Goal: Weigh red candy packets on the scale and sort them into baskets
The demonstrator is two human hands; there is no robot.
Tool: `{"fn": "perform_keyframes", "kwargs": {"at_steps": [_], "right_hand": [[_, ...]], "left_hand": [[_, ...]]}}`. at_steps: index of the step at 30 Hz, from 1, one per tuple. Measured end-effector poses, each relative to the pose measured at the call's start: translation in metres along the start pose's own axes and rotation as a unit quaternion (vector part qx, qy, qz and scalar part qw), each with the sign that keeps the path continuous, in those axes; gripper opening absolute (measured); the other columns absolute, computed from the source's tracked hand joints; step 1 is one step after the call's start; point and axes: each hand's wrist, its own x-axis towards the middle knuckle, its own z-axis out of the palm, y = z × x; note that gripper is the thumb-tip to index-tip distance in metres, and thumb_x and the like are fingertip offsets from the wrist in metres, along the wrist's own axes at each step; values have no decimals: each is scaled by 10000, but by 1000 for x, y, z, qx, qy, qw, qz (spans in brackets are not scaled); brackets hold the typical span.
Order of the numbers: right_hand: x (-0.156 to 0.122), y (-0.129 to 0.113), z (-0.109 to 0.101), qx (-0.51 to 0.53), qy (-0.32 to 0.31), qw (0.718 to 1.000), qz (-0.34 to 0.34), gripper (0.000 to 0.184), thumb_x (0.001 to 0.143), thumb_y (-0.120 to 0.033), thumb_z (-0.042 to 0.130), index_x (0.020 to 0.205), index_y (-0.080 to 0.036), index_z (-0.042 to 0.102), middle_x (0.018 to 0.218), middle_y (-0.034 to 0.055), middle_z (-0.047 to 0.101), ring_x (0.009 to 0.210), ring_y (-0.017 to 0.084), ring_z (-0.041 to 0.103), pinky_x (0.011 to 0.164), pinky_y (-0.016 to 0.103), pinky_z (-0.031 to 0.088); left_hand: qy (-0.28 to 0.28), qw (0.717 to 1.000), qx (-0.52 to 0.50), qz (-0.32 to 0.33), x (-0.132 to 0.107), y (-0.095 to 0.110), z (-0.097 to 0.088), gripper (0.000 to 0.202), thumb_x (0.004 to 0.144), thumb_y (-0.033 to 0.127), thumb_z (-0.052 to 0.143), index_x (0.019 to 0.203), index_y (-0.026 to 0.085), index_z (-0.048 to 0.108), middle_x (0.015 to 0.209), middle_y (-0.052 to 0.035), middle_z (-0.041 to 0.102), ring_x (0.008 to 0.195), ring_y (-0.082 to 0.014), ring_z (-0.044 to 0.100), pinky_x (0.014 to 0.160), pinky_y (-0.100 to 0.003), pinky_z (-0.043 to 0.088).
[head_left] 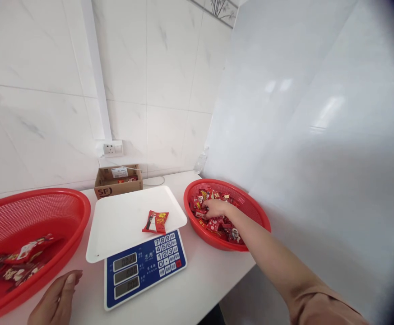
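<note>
My right hand (217,208) reaches into the right red plastic basket (256,214). Its fingertips are apart and touch the small red snack packets (213,224) heaped there; I see none lifted. At the lower left my left hand (56,295) hovers beside the scale, thumb against its closed fingers, with nothing visible in it. One red packet (156,222) lies on the white pan (125,221) of a digital scale. The scale's blue panel (149,266) has number keys and three displays, the top one lit with digits too faint to read surely.
At the left a larger red basket (78,212) holds several bigger red packets (29,250). Behind the scale stands an open cardboard box (118,185) with some packets inside. A clear plastic bag or bottle (201,160) is in the corner. Walls close off the back and right.
</note>
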Motion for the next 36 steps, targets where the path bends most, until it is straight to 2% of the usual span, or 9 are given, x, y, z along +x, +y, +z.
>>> {"fn": "perform_keyframes", "kwargs": {"at_steps": [4,10,13,17,21,26,30,34,36], "right_hand": [[0,-5,3,-4,3,1000,-1,427,561,-279,683,973,-222,587,922,49,647,765,217,610,565,252,393],[-6,-6,2,1,25,999,19,375,547,-274,686,900,-226,568,825,29,648,705,216,604,526,248,358],[-10,-4,-3,10,68,997,41,348,566,-265,676,888,-222,552,818,37,652,718,233,605,529,254,346],[-17,-11,-16,37,162,985,55,300,686,-253,565,976,-203,504,896,75,649,804,251,598,575,270,347],[-22,-44,-25,85,197,977,-12,260,729,-290,549,974,-231,486,932,30,652,828,197,596,617,244,366],[-12,-112,-20,137,150,971,-123,295,709,-337,601,974,-262,494,891,-37,669,682,133,610,554,210,377],[7,-155,-14,150,113,962,-197,421,634,-384,682,1003,-260,521,956,-15,666,797,168,615,592,227,394],[19,-173,-15,155,68,953,-252,538,509,-386,772,983,-249,559,933,-9,671,817,193,612,624,253,405],[22,-175,-17,166,56,947,-269,533,507,-377,777,980,-247,566,915,-12,669,803,184,614,624,252,414]], "left_hand": [[-10,999,-35,-33,-4,11,-6,262,740,483,476,860,302,622,900,16,673,819,-240,637,704,-351,539],[-33,998,-39,-48,-3,12,-9,323,754,489,454,872,241,626,903,-13,677,823,-211,638,718,-300,530],[-64,996,-32,-55,0,11,-11,335,750,504,450,866,239,620,890,-14,679,818,-206,643,698,-290,530],[-97,992,-24,-78,3,21,-16,377,736,551,438,864,243,612,906,-13,675,837,-206,642,707,-292,527],[-106,991,-28,-79,1,35,-20,422,720,593,425,858,237,605,913,-17,670,857,-203,635,720,-283,521],[-77,992,-23,-93,0,38,-22,455,720,620,394,839,233,602,892,-30,672,841,-209,631,739,-303,513],[-47,993,-43,-100,0,34,-22,463,712,617,407,847,220,604,891,-50,675,822,-216,633,749,-318,513],[-38,992,-58,-102,0,39,-24,468,721,614,409,847,209,607,887,-63,674,810,-216,632,728,-312,519],[-38,992,-64,-97,0,43,-25,467,722,613,409,832,204,608,868,-64,673,798,-214,632,727,-308,518]]}}
